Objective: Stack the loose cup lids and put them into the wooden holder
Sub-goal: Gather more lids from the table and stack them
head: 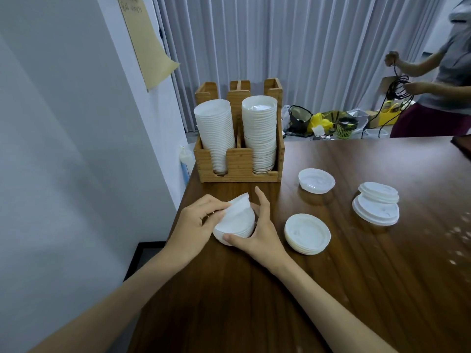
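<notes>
A short stack of round white plastic cup lids (233,226) is clasped between both hands, low over the dark wood-grain table (356,289) near its left edge. The left hand (196,222) pinches the rim of the topmost white lid (239,203), which tilts up off the stack on its 12 o'clock side. The right hand (257,234) cups the stack from 3 o'clock, thumb curled along the near edge and fingers curved round the far side. Whether the stack touches the table cannot be told.

At 3 o'clock, just beside the right hand, a second low pile of white lids (307,234) lies flat on the table. At 2 o'clock a single translucent white lid (316,180) lies hollow side up. Farther out toward 3 o'clock, well apart, is a slumped heap of white lids (376,206), its upper ones slid askew. At 12 o'clock stands the light wooden holder (239,165). Its left compartment holds a tall tapering white column (214,133) and its right a tall column of white lids (260,133). At the top right another person (448,80) handles a coil of black cable (398,86) before pale grey curtains (305,47).
</notes>
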